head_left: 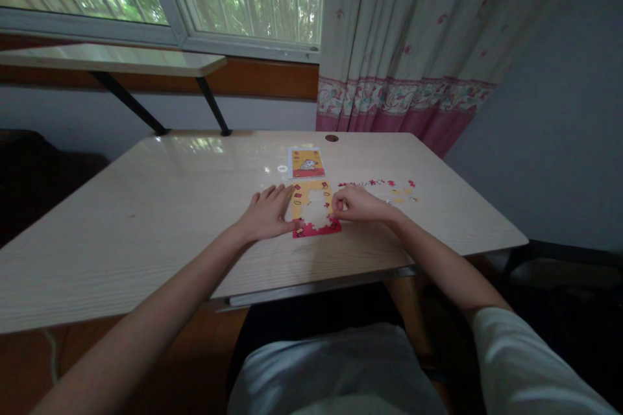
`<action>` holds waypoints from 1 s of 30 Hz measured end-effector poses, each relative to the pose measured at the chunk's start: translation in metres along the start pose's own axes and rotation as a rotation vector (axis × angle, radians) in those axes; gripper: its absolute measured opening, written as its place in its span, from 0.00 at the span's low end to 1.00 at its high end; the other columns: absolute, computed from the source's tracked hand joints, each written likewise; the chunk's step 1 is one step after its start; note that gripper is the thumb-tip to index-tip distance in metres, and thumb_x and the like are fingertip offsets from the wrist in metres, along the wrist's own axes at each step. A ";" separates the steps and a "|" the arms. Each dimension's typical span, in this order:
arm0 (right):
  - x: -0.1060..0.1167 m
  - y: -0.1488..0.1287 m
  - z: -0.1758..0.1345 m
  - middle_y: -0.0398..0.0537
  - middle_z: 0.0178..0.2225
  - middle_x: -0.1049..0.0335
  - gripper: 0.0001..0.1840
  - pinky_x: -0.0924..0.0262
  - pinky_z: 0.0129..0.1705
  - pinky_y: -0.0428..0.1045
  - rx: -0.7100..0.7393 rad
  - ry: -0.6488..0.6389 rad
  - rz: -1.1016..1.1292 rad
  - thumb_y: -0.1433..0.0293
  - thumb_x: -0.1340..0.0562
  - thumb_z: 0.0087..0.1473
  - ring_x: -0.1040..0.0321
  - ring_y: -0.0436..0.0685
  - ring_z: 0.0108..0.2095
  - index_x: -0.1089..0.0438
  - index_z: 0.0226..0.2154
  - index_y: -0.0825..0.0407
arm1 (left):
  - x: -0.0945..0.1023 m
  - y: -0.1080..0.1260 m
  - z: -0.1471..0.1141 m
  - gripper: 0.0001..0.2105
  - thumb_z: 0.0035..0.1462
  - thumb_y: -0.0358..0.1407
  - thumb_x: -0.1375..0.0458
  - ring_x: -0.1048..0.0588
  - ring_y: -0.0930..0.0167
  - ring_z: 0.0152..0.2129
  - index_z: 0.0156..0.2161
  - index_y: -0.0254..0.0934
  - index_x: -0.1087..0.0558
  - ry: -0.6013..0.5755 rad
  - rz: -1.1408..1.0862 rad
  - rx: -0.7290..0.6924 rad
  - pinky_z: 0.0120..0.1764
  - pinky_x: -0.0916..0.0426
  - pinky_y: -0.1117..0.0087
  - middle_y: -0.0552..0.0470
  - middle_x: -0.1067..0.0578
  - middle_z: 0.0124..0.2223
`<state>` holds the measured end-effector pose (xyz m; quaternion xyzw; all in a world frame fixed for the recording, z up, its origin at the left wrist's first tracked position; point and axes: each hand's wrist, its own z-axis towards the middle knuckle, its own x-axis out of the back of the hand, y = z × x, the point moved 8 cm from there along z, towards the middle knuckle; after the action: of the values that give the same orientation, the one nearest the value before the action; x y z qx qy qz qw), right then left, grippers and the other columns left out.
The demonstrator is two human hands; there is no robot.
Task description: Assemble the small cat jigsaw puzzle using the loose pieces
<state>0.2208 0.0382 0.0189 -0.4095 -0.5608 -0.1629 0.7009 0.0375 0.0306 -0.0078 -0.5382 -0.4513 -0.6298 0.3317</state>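
Note:
A partly assembled jigsaw puzzle [317,231] lies flat on the table, a yellow and red border around an open middle where the tabletop shows. My left hand [267,211] rests open along its left side, fingers spread, with the thumb touching the lower left border. At the right border my right hand [363,204] is closed in a pinch, low over the edge; what is between its fingertips is hidden. A small red piece [326,205] appears inside the gap near that hand. Just behind the puzzle lies a yellow and red picture card [306,164] with a white cartoon animal.
Right of the puzzle, loose red and white pieces [372,182] form a row, with several yellow pieces [402,193] nearer. A round cable hole [331,138] sits at the table's back edge. A raised shelf [126,59] stands at the back left; a curtain [389,45] hangs behind.

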 end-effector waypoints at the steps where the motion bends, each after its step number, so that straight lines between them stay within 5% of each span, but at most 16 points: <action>1: -0.001 -0.001 0.000 0.44 0.28 0.27 0.09 0.48 0.37 0.45 -0.002 -0.021 0.007 0.65 0.32 0.51 0.34 0.50 0.30 0.27 0.26 0.53 | 0.000 -0.001 0.000 0.48 0.49 0.63 0.46 0.46 0.44 0.64 0.68 0.34 0.49 -0.002 -0.001 0.006 0.59 0.48 0.42 0.33 0.46 0.68; 22: -0.002 0.000 -0.001 0.43 0.25 0.29 0.09 0.49 0.31 0.44 -0.011 -0.100 0.081 0.67 0.35 0.54 0.37 0.48 0.26 0.27 0.26 0.55 | -0.001 -0.005 0.005 0.48 0.48 0.65 0.47 0.43 0.46 0.62 0.67 0.35 0.46 0.028 0.049 -0.025 0.58 0.46 0.45 0.33 0.42 0.67; 25: 0.025 0.028 -0.007 0.45 0.28 0.26 0.09 0.47 0.32 0.44 -0.073 -0.034 0.118 0.68 0.38 0.56 0.36 0.49 0.28 0.25 0.31 0.56 | -0.001 -0.003 0.003 0.48 0.49 0.65 0.48 0.43 0.46 0.62 0.67 0.35 0.47 0.025 0.058 -0.032 0.58 0.46 0.44 0.33 0.43 0.67; 30: 0.088 0.122 -0.046 0.50 0.33 0.23 0.07 0.43 0.35 0.44 -0.446 0.196 -0.078 0.74 0.38 0.53 0.32 0.52 0.32 0.23 0.33 0.57 | -0.003 -0.004 0.002 0.49 0.51 0.67 0.51 0.45 0.45 0.63 0.67 0.33 0.48 0.007 0.064 -0.041 0.58 0.47 0.43 0.31 0.44 0.68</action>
<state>0.3631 0.0979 0.0509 -0.5144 -0.4555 -0.3485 0.6376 0.0353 0.0334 -0.0113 -0.5569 -0.4199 -0.6298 0.3420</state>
